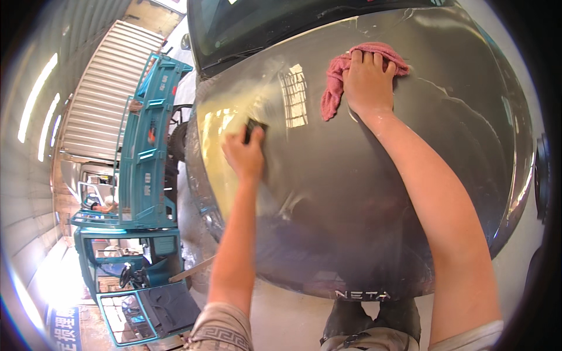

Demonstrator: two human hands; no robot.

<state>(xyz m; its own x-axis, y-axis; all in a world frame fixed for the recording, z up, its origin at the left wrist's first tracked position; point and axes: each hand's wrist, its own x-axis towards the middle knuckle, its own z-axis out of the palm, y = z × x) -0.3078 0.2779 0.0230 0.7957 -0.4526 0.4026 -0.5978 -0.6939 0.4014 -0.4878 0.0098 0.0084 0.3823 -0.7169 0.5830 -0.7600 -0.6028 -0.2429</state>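
In front of me spreads a dark grey car hood, shiny, with pale streaks and a yellowish sheen on its left side. My left hand is closed round a small black block held against the left part of the hood; its exact kind is hard to make out. Farther up and to the right, my right hand presses down on a crumpled pink cloth lying on the hood, fingers bent over it. The cloth spills out past the hand on both sides.
The car's windshield rises beyond the hood. Along the left stands a teal open-bed truck, with a ribbed metal wall behind it. Metal letters sit at the hood's near edge, close to my legs.
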